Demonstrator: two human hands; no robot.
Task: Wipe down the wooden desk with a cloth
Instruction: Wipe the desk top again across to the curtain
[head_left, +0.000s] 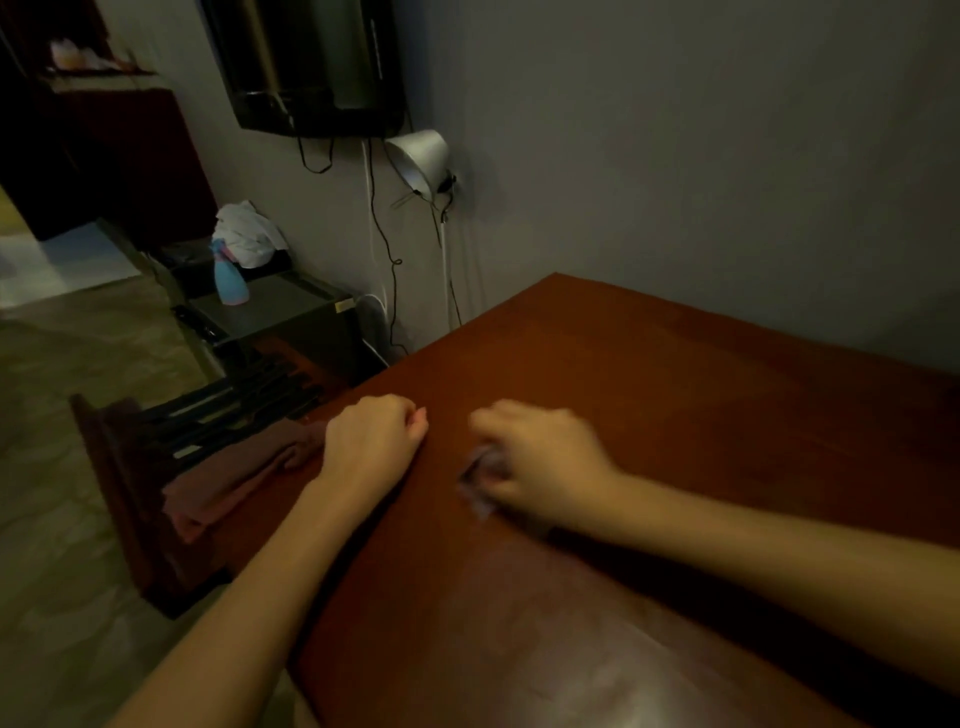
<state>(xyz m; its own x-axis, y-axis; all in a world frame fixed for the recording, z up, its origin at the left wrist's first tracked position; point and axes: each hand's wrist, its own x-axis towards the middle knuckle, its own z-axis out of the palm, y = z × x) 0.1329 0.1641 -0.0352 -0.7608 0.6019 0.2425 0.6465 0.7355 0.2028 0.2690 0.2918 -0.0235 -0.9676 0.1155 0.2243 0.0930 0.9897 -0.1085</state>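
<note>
The wooden desk (649, 415) has a reddish-brown top that fills the right half of the head view. My right hand (540, 457) is blurred and grips a small pale grey cloth (480, 483) pressed against the desktop near its left part. My left hand (371, 441) rests on the desk's left edge with its fingers curled under, and I see nothing in it. A folded brown cloth (228, 480) lies just left of that hand on a dark wooden chair; whether the hand touches it I cannot tell.
The dark wooden chair (119, 483) stands against the desk's left side. Beyond it a low black cabinet (280, 312) carries a blue spray bottle (228, 278) and white fabric. A white lamp (423, 158) and hanging cables sit on the grey wall below a mounted screen.
</note>
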